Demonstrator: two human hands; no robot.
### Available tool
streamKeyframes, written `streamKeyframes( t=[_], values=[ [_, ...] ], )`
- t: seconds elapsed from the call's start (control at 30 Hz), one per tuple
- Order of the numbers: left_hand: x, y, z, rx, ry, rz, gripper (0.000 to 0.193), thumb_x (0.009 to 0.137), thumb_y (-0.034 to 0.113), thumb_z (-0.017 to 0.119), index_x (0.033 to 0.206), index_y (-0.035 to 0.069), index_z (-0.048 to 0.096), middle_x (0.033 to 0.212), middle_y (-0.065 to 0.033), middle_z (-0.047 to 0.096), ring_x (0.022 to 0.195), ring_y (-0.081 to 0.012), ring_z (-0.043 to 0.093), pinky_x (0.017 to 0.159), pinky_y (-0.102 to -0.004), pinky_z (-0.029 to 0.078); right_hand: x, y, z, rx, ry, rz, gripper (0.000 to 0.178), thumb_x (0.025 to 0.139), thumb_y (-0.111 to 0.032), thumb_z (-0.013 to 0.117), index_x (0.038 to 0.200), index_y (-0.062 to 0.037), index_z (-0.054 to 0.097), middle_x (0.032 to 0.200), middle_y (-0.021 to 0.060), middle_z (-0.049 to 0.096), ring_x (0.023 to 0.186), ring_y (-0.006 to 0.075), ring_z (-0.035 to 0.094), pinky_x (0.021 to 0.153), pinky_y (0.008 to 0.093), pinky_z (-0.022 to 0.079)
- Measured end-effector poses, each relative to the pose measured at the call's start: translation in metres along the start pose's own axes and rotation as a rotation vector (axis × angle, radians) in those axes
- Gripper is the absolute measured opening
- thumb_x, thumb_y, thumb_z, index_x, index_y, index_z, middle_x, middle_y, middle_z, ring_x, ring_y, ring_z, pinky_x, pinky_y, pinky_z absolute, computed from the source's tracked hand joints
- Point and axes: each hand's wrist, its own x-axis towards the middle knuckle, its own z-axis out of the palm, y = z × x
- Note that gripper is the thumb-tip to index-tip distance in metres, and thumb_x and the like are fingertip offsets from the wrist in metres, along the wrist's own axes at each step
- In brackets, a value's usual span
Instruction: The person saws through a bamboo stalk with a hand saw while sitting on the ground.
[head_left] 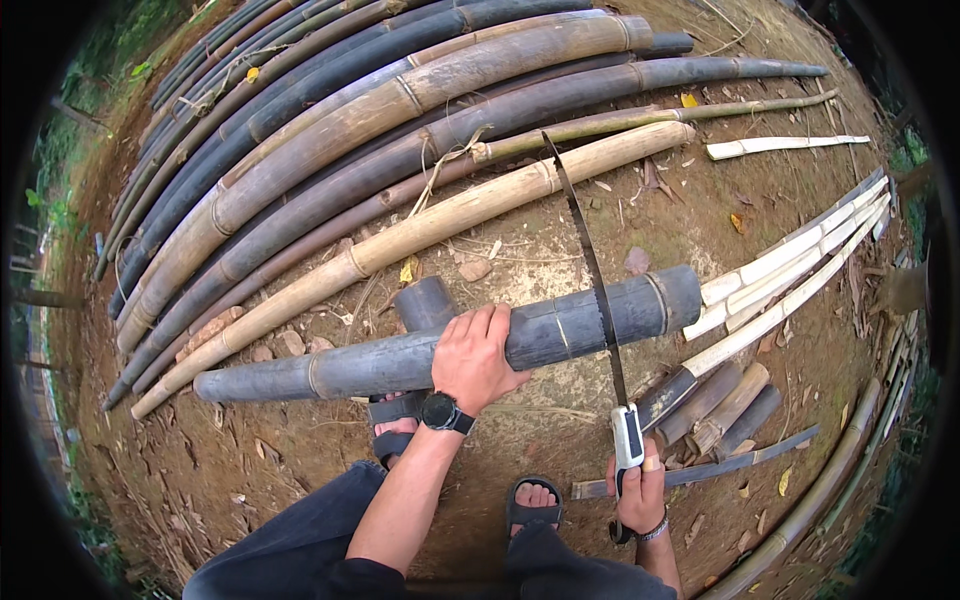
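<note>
A thick dark bamboo pole [390, 365] lies crosswise before me, resting over a short dark bamboo piece [423, 303]. My left hand [476, 362] presses down on the pole near its middle, its fingers laid over the top and the thumb apart. In my right hand [640, 497] is a pruning saw [600, 290] with a white and black handle. The long curved blade points away from me and crosses the pole toward its right end, its tip reaching past the pole. Whether the teeth have cut into the bamboo I cannot tell.
Many long bamboo poles [420, 90] lie side by side beyond, with a pale pole [450, 220] nearest. Split white bamboo strips [790, 255] and short offcuts [720, 410] are at the right. My sandalled feet [535, 503] stand on the dirt ground, close below the pole.
</note>
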Motion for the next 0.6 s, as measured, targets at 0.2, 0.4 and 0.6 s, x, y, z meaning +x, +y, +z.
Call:
streamKeyframes(
  t=[0.2, 0.4, 0.6],
  values=[
    [-0.003, 0.003, -0.001, -0.007, -0.037, -0.023, 0.092, 0.05, 0.034, 0.096, 0.13, 0.006, 0.06, 0.126, -0.0149, 0.068, 0.114, -0.0333, 0.066, 0.102, -0.0431, 0.052, -0.002, 0.005, -0.003, -0.038, -0.017, 0.036, 0.043, 0.105, -0.039, 0.055, 0.122, 0.0005, 0.053, 0.069, 0.0025, 0.061, 0.058, 0.0097, 0.057, 0.053, 0.0274, 0.046],
    [-0.004, 0.002, 0.001, -0.006, 0.001, -0.003, 0.091, 0.051, 0.034, 0.096, 0.13, 0.005, 0.06, 0.126, -0.0153, 0.068, 0.113, -0.0335, 0.066, 0.102, -0.0432, 0.052, -0.003, 0.002, 0.001, -0.032, 0.005, 0.055, 0.038, 0.105, -0.033, 0.055, 0.123, 0.0009, 0.054, 0.07, 0.0032, 0.061, 0.058, 0.0096, 0.058, 0.054, 0.0275, 0.047],
    [0.0, 0.003, -0.002, -0.001, -0.021, -0.012, 0.088, 0.052, 0.034, 0.095, 0.128, 0.005, 0.061, 0.122, -0.0151, 0.069, 0.11, -0.033, 0.067, 0.1, -0.0426, 0.053, 0.004, 0.003, 0.007, -0.13, -0.027, 0.006, 0.043, 0.108, -0.041, 0.049, 0.119, 0.0001, 0.053, 0.069, 0.0031, 0.06, 0.054, 0.0102, 0.054, 0.05, 0.0277, 0.042]
  ],
)
